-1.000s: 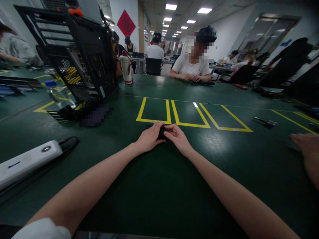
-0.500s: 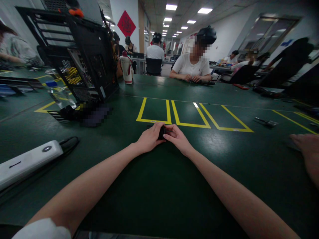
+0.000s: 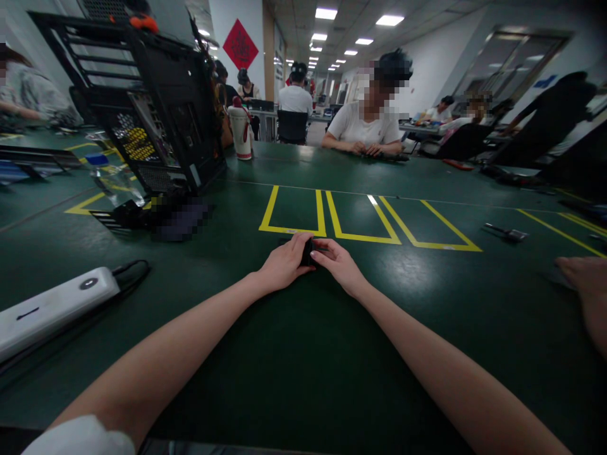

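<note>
Both my hands meet over the green table (image 3: 303, 354), near its middle. My left hand (image 3: 286, 260) is closed around a small black object (image 3: 307, 254), its kind too dark and covered to make out. From the other side, my right hand (image 3: 339, 264) pinches at the same object with thumb and fingers. Much of the object is hidden behind my fingers. Just beyond my hands lie yellow tape outlines (image 3: 291, 230) on the tabletop.
An open black computer case (image 3: 175, 114) stands at the left, with a clear bottle (image 3: 114, 180) beside it. A white power bank (image 3: 61, 309) with a cable lies nearer. A black-and-metal tool (image 3: 507, 234) and another person's hand (image 3: 585, 284) are at the right. A person (image 3: 365, 126) sits opposite.
</note>
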Tool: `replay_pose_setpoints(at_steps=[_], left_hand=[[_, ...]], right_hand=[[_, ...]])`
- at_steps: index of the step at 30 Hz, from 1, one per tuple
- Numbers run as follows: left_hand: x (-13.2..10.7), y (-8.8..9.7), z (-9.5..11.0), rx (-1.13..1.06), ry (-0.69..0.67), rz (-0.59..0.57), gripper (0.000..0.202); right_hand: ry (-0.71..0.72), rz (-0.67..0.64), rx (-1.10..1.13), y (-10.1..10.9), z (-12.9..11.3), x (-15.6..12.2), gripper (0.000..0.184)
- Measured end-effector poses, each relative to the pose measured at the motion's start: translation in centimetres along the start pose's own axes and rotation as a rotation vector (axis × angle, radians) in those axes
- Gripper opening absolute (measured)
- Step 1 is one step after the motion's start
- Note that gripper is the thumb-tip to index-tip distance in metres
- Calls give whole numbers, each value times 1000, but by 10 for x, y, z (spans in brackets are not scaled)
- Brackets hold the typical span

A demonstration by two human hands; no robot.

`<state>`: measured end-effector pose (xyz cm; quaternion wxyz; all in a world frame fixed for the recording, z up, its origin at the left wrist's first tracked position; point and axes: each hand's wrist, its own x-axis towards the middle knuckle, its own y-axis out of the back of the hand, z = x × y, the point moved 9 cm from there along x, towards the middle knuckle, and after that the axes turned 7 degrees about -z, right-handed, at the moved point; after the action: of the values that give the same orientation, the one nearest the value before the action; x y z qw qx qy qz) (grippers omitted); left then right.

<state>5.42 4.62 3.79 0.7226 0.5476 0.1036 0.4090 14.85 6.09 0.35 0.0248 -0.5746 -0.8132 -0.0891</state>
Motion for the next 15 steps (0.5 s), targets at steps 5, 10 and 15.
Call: replay_pose_setpoints(at_steps=[5, 10, 15], left_hand=[[0, -1, -1, 9, 0, 10, 59], [0, 0, -1, 10, -6, 15, 59], [1, -1, -1, 16, 2, 14, 59]], right_hand=[[42, -25, 26, -4, -6, -2, 27], [75, 11, 11, -2, -10, -3, 21], [89, 26, 16, 0, -8, -1, 22]])
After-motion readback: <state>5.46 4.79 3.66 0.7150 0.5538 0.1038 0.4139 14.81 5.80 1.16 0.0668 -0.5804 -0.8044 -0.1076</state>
